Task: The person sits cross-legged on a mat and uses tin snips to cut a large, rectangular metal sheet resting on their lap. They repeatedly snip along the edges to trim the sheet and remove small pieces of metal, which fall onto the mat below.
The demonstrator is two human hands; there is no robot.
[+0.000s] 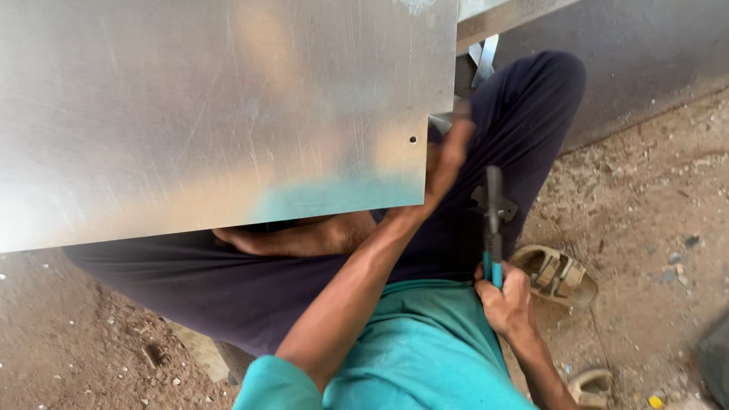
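Left hand [448, 156] was up at the right edge of the metal sheet [213, 114], fingers curled near the small hole [412, 140]; blurred, so exact grip couldn't be told. Right hand [505, 304] was clenched around the teal handles of a rivet tool [493, 220], held upright over the lap. Sheet rested across the knees, filling the far left. Sandal [554, 273] lay on the dirt, right.

A tan sandal [556, 275] lies on the dusty dirt floor [645, 205], beside scattered pebbles [672, 262] and a second sandal [591, 387].
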